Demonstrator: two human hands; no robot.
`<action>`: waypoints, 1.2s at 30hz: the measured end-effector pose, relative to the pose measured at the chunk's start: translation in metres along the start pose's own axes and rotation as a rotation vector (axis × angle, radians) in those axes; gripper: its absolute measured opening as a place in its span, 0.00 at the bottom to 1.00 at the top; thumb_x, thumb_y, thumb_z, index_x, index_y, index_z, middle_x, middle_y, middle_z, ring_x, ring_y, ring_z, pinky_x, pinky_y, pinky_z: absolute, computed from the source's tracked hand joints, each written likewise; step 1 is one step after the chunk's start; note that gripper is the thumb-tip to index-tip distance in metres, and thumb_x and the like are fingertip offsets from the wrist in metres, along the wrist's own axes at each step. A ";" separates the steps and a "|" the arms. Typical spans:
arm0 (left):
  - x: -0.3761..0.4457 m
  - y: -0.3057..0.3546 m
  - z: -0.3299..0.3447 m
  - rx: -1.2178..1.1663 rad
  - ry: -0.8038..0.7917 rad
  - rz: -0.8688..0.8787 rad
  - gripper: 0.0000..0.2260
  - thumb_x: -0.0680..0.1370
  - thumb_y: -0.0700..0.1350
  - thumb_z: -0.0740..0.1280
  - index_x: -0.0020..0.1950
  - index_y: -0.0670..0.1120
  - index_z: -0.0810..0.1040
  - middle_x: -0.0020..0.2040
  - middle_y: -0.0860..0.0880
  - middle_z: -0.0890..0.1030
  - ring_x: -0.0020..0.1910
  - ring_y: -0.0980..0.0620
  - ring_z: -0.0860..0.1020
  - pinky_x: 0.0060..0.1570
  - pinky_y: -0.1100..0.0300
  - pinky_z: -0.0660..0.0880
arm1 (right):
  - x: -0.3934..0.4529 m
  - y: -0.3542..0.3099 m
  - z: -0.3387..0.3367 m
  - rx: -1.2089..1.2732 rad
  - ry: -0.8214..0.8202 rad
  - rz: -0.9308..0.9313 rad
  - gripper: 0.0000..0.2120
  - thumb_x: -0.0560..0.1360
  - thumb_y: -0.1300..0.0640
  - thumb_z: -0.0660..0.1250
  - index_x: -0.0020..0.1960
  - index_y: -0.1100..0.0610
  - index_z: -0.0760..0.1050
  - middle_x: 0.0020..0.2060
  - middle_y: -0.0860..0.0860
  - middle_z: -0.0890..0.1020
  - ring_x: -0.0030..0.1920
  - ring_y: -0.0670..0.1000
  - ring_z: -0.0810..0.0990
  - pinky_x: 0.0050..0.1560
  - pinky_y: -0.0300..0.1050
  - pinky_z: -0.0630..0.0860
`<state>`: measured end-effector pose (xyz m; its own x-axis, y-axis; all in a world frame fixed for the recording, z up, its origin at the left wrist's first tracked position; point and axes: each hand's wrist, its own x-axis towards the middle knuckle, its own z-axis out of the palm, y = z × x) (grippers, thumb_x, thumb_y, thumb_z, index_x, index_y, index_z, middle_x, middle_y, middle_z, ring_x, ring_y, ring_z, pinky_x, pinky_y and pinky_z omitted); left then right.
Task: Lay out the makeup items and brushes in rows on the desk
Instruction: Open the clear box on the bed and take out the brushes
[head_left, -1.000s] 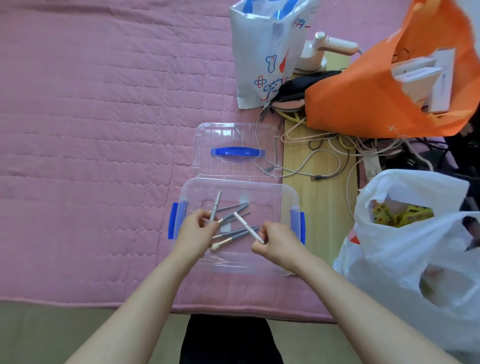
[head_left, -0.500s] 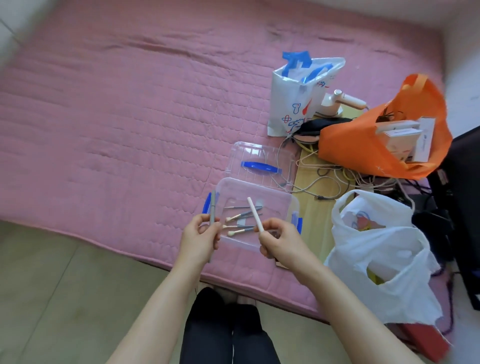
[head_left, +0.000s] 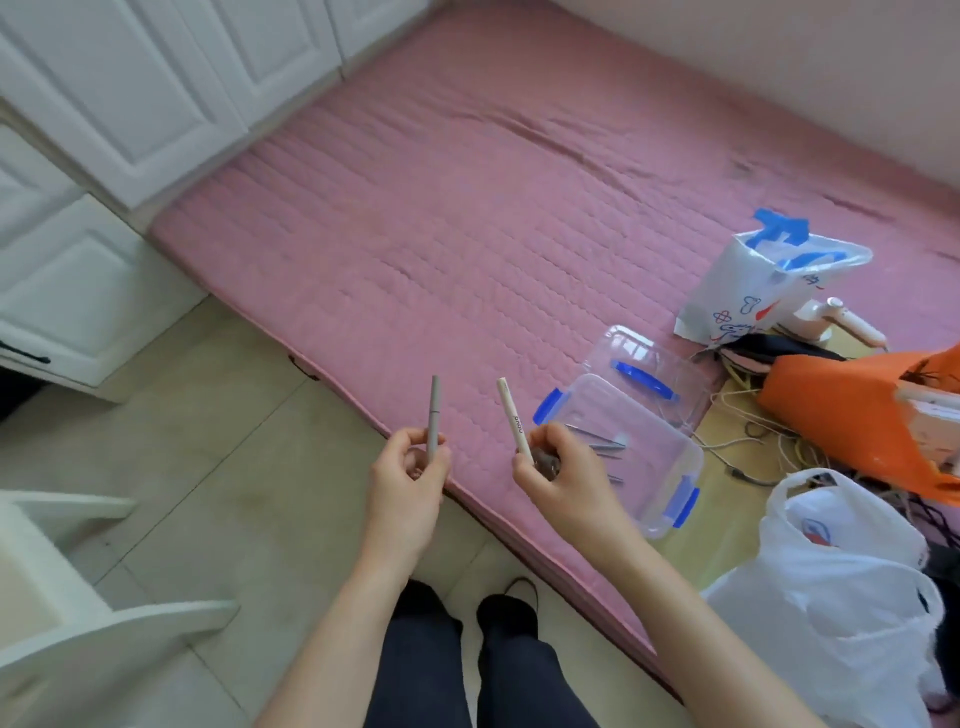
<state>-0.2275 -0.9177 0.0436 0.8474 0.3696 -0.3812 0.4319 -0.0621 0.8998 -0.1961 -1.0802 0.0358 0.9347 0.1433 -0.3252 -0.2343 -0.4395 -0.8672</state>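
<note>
Makeup sticks stayed mostly in the clear plastic box (head_left: 631, 447) on the pink mattress (head_left: 467, 234), its lid (head_left: 644, 364) set just behind it, prob. so we could reach in freely. We held two out over the floor: left hand (head_left: 410, 480) pinched a grey pencil (head_left: 434, 415) upright w/ thumb & curled fingers, right hand (head_left: 558, 478) gripped a cream pencil (head_left: 511, 415) tilted slightly left (fingers also curled round something dark, couldn't tell what). No desk was clearly visible, so nothing seemed laid out yet.
</note>
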 end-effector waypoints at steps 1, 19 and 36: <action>-0.001 0.000 -0.014 0.014 0.029 0.017 0.02 0.78 0.40 0.66 0.47 0.46 0.76 0.32 0.49 0.74 0.29 0.54 0.69 0.33 0.57 0.69 | 0.000 -0.009 0.012 -0.036 -0.016 -0.036 0.06 0.72 0.56 0.65 0.40 0.57 0.70 0.30 0.44 0.70 0.30 0.42 0.65 0.32 0.36 0.65; 0.048 -0.015 -0.294 0.028 0.267 -0.002 0.03 0.77 0.43 0.67 0.44 0.50 0.76 0.34 0.47 0.77 0.31 0.51 0.74 0.32 0.60 0.72 | 0.033 -0.176 0.277 0.538 -0.397 0.287 0.03 0.74 0.63 0.63 0.44 0.57 0.73 0.32 0.51 0.79 0.38 0.53 0.82 0.35 0.44 0.77; 0.124 -0.005 -0.427 -0.127 0.413 -0.054 0.04 0.77 0.41 0.66 0.44 0.49 0.74 0.33 0.53 0.79 0.24 0.63 0.72 0.23 0.72 0.65 | 0.109 -0.296 0.441 0.583 -0.461 0.434 0.07 0.72 0.66 0.60 0.36 0.59 0.71 0.29 0.53 0.74 0.31 0.53 0.76 0.35 0.47 0.77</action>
<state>-0.2570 -0.4755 0.0823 0.6190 0.7103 -0.3352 0.4092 0.0726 0.9096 -0.1425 -0.5434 0.0911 0.5585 0.4695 -0.6839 -0.7637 -0.0308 -0.6448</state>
